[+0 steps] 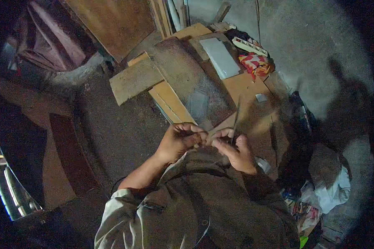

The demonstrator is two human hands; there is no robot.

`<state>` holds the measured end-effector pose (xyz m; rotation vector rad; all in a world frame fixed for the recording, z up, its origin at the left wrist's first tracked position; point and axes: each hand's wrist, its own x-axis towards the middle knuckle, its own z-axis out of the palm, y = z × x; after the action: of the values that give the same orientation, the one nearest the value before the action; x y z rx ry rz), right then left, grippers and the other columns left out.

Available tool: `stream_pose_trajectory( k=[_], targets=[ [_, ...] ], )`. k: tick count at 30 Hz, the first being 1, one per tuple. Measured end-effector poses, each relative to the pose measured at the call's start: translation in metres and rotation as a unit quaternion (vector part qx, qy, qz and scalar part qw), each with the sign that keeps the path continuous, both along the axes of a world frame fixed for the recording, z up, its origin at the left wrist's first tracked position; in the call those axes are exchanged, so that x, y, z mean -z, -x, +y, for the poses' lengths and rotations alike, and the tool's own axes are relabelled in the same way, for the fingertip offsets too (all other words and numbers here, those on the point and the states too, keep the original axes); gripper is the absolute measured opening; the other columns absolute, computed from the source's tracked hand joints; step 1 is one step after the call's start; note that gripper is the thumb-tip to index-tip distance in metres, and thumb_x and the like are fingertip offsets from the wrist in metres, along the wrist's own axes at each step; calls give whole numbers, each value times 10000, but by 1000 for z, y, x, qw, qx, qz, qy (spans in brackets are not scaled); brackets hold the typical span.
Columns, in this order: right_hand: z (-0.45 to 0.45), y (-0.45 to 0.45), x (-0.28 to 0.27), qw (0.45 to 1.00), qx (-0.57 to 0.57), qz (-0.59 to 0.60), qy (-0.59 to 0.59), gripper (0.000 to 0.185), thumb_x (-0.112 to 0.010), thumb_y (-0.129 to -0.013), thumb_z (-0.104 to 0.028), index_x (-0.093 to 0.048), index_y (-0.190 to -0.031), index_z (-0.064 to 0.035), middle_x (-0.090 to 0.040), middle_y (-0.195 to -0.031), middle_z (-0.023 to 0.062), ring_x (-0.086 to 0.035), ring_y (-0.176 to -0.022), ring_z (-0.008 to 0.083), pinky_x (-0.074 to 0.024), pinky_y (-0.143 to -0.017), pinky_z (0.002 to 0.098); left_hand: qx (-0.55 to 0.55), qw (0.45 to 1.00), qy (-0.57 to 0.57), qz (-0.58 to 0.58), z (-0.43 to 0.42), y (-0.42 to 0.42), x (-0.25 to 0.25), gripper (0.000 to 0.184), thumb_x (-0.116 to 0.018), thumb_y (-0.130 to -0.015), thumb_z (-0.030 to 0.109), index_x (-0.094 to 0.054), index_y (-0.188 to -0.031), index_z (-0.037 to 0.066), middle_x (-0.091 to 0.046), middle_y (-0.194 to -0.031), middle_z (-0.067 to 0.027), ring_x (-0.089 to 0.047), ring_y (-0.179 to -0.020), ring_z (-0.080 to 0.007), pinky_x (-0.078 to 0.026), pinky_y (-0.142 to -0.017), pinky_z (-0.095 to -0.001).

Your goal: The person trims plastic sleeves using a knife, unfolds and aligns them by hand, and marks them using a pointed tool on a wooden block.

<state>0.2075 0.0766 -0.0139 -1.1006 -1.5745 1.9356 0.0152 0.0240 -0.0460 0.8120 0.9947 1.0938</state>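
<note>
My left hand is closed in a pinch in front of my body, its fingertips pressed together. Close beside it, my right hand has its fingers curled, with a thin, dark pointed tool sticking up from them. Whether this tool is a blade or something else is not clear. The fingertips of both hands nearly meet around something small and pale, too blurred to name. Beyond the hands lies a dark brown board, with a yellowish wooden strip at its left edge.
A flat piece of wood lies across the boards at the left. A white slab, a red and yellow cloth and a pale strip lie further back. White plastic bags sit at the right, near the wall.
</note>
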Motion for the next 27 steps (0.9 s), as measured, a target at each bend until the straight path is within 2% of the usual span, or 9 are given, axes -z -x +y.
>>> stream_pose_trajectory(
  k=[2,4,8,10,14,16,17,20,27],
  targets=[
    [-7,3,10,990,134,35,-3,187,-656,-813,-132,-561,-952,-50,-594,-804,16,-537,-729,70,-418,-637,229,-125,986,25,-107,-1,-11,-2,154,-633,-812,48,-636,-956,-7,-661,-855,-76,-616,-780,-154,-488,-724,-302],
    [-11,6,18,987,159,35,8,193,-656,-816,-128,-553,-955,-42,-607,-835,33,-543,-729,80,-421,-632,230,-132,988,33,-69,-5,-23,-2,161,-620,-832,89,-637,-963,-2,-660,-853,-78,-613,-791,-158,-481,-738,-307],
    [-18,14,25,959,252,128,34,199,-662,-815,-155,-558,-944,-45,-612,-851,34,-543,-697,80,-420,-596,224,-167,979,-2,-120,-7,-33,7,119,-602,-867,131,-641,-913,29,-643,-796,-16,-574,-725,-84,-454,-647,-236],
    [-14,4,22,991,116,59,13,188,-649,-821,-133,-559,-960,-44,-613,-880,42,-552,-731,82,-425,-613,226,-160,983,16,-91,-8,-30,8,135,-596,-874,155,-640,-873,28,-636,-762,-8,-552,-674,-73,-431,-617,-223],
    [-13,-4,4,995,101,11,18,202,-641,-825,-122,-556,-986,-36,-612,-894,46,-546,-742,87,-424,-642,232,-156,983,19,-97,-8,-25,-9,155,-589,-880,173,-639,-844,31,-627,-729,-3,-536,-639,-69,-419,-597,-217],
    [-6,-12,-8,996,59,-13,-72,245,-643,-826,-155,-548,-1012,-27,-599,-886,35,-529,-751,98,-428,-688,244,-136,987,50,-64,-11,-16,-17,168,-593,-878,192,-642,-843,35,-622,-710,-2,-528,-620,-66,-409,-578,-214],
    [-2,-20,-6,981,35,-72,-175,299,-642,-827,-160,-531,-1063,-15,-583,-885,35,-534,-785,109,-435,-736,258,-138,987,44,-63,-12,-14,-15,176,-597,-876,201,-641,-831,37,-612,-694,8,-511,-600,-59,-397,-557,-216],
    [4,-36,-37,963,4,-147,-228,362,-637,-830,-164,-506,-1133,-14,-566,-882,41,-531,-806,112,-437,-763,264,-136,987,43,-73,-14,-5,-26,175,-600,-874,194,-636,-810,35,-594,-678,22,-484,-584,-47,-384,-544,-216],
    [5,-63,-45,959,-75,-176,-210,475,-628,-842,-220,-455,-1218,15,-591,-1046,133,-580,-934,173,-452,-802,293,-133,989,49,-39,-16,4,-38,174,-616,-862,189,-635,-784,34,-568,-657,38,-451,-577,-44,-362,-537,-217]
  ],
)
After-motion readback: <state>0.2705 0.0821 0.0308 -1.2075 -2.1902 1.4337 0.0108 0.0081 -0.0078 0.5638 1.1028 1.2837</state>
